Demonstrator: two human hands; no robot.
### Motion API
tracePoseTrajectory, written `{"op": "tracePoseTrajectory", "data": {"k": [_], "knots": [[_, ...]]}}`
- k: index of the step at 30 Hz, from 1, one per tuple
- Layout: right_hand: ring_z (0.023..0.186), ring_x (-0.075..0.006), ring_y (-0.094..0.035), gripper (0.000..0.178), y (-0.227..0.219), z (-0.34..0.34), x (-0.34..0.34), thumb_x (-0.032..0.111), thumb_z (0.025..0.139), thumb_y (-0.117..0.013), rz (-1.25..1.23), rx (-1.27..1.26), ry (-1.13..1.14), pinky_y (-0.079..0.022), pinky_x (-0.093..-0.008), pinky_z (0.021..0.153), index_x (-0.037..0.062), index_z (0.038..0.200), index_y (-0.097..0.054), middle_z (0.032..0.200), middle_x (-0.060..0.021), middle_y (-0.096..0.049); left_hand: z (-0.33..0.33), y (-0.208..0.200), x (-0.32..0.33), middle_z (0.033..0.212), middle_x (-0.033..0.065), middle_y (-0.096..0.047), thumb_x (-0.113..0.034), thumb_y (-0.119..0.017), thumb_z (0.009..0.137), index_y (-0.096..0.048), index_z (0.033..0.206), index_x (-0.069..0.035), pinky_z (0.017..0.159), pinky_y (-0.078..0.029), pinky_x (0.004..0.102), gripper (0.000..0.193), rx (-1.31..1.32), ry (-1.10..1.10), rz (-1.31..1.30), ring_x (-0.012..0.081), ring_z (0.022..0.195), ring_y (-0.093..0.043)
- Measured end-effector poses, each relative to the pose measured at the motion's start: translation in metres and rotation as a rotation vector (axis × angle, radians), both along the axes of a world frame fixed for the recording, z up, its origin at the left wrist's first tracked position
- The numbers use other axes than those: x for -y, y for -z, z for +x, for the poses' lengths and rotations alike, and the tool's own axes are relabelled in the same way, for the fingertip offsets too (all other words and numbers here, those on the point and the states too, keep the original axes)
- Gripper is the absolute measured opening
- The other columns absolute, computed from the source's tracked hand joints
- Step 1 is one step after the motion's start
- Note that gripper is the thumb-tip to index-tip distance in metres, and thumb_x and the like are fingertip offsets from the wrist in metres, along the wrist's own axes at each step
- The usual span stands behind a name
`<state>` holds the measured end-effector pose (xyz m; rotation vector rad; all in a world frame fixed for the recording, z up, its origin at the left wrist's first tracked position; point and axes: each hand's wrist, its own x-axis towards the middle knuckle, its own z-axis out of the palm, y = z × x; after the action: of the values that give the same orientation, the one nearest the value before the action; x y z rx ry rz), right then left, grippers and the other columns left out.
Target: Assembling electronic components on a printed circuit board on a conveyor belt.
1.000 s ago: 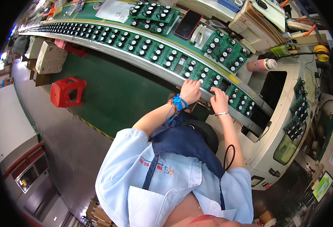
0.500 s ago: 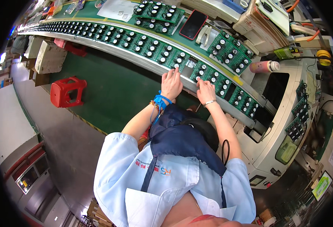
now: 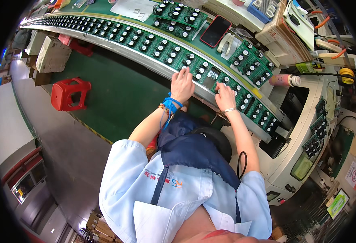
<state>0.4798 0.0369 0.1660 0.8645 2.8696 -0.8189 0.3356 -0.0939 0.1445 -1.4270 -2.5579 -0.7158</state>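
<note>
Long metal-edged track (image 3: pixel 153 62) with circuit boards (image 3: pixel 174 55) (green)

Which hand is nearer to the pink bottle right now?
Right. The right hand is at the row of circuit boards, to the left of the pink bottle; the left hand is farther left along the same row.

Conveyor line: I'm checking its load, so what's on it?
Green circuit boards in a row, bearing white-topped capacitors. Left hand and right hand partly cover some; the boards' undersides are hidden.
</note>
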Motion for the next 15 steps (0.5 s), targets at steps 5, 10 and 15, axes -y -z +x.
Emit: {"op": "tracePoseTrajectory", "data": {"k": [5,10,15], "knots": [[0.093,-0.0218,-0.048,0.048,0.009,-0.037,0.004,0.006,0.067,-0.051,-0.018,-0.029,-0.101,-0.036,-0.0382,0.076,0.0068,0.114,-0.041,0.091,-0.002,-0.056,-0.015,0.011,0.005,0.105,0.0163,-0.054,-0.01,-0.052,0.067,-0.049,0.086,0.0,0.092,-0.03,0.0396,0.021,0.028,0.085,-0.034,0.0252,0.105,-0.047],[0.094,-0.0214,-0.048,0.053,0.025,-0.056,0.003,0.006,0.067,-0.052,0.029,0.037,-0.127,-0.036,-0.038,0.077,0.008,0.119,-0.04,0.093,-0.0008,-0.056,-0.018,0.006,0.0,0.1,0.0197,-0.055,-0.01,-0.052,0.065,-0.048,0.082,0.0,0.09,-0.033,0.0395,0.021,0.066,0.164,-0.049,0.027,0.099,-0.05],[0.09,-0.0217,-0.05,0.054,0.025,-0.061,0.002,0.006,0.067,-0.053,0.124,0.194,-0.143,-0.035,-0.0371,0.077,0.0087,0.119,-0.04,0.084,-0.0003,-0.057,-0.017,0.01,0.001,0.1,0.0192,-0.055,-0.01,-0.053,0.064,-0.048,0.081,0.0,0.088,-0.034,0.039,0.02,0.072,0.165,-0.008,0.0262,0.099,-0.05]]}}
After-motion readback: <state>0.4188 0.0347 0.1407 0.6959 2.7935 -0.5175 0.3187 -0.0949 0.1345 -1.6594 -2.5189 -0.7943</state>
